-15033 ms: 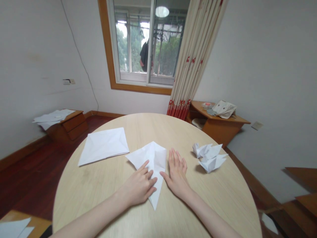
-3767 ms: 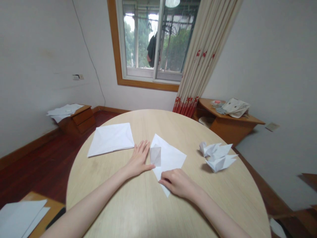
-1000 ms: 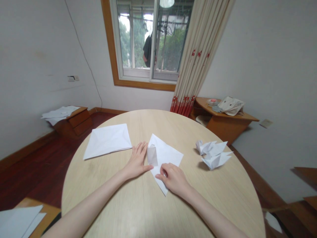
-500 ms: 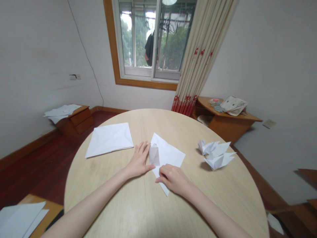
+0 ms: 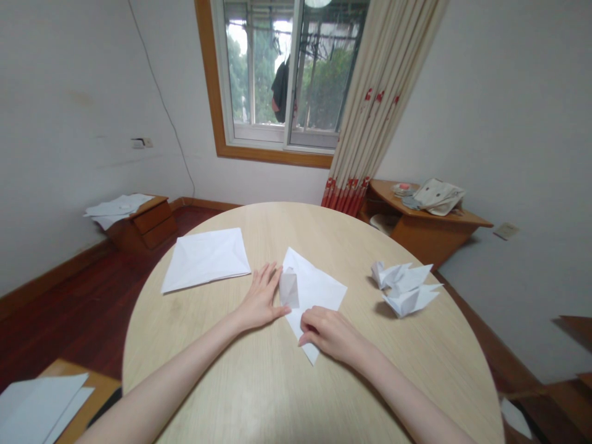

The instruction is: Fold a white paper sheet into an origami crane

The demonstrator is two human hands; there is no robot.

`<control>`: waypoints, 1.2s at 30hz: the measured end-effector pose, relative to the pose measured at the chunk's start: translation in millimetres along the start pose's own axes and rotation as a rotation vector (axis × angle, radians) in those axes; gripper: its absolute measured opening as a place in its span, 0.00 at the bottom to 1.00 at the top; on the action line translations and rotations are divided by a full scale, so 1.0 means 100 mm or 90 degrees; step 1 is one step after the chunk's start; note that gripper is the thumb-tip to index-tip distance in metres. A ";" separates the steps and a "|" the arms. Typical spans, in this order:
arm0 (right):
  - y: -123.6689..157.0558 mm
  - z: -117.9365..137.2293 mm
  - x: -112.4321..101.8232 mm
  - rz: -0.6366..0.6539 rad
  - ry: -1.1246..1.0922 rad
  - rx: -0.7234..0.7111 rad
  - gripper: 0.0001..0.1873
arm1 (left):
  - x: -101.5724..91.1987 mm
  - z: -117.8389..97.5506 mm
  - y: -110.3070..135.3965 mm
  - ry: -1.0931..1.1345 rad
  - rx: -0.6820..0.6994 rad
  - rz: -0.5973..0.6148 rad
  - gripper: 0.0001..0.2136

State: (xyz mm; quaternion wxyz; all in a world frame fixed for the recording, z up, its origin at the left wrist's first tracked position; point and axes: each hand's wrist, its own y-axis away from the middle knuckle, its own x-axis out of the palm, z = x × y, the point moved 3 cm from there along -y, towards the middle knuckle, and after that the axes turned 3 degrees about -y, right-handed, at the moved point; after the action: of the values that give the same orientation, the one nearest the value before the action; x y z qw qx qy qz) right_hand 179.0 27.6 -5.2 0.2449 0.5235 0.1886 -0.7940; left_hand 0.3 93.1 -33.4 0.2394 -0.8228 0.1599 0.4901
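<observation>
A partly folded sheet of white paper (image 5: 321, 288) lies on the round table, its narrow point toward me and a raised, shaded flap standing at its left side. My left hand (image 5: 259, 297) rests flat along that left edge, fingers spread and thumb touching the paper. With fingers curled, my right hand (image 5: 330, 333) presses on the lower right part of the paper, near the narrow point; what lies under the fingers is hidden.
Folded white paper figures (image 5: 407, 287) stand at the table's right. A stack of white paper (image 5: 208, 260) lies at the left. Beyond the round table (image 5: 259, 388) are a small drawer cabinet (image 5: 155, 223) and a corner desk (image 5: 435, 231) with a cloth bag.
My right hand has slid slightly right along the paper, its thumb shifting with it. My left hand stays in place on the paper's edge. The view has shifted very little.
</observation>
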 end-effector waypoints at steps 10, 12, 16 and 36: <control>0.05 0.09 -0.12 0.062 0.066 -0.050 0.11 | 0.01 0.01 -0.01 0.004 -0.002 0.002 0.45; 0.05 0.11 -0.14 0.069 0.070 -0.049 0.11 | 0.01 0.01 -0.01 0.004 0.000 0.004 0.45; 0.07 0.12 -0.15 0.072 0.087 -0.064 0.13 | 0.01 0.01 0.00 0.001 0.001 0.006 0.45; 0.09 0.00 -0.18 0.051 -0.033 -0.016 0.17 | -0.01 -0.01 0.01 0.010 0.007 -0.014 0.44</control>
State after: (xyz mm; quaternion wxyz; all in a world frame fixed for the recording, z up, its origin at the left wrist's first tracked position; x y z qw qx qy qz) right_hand 190.2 23.3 10.6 0.2879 0.5065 0.1713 -0.7945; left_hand -0.4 92.0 -32.1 0.2481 -0.8268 0.1552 0.4803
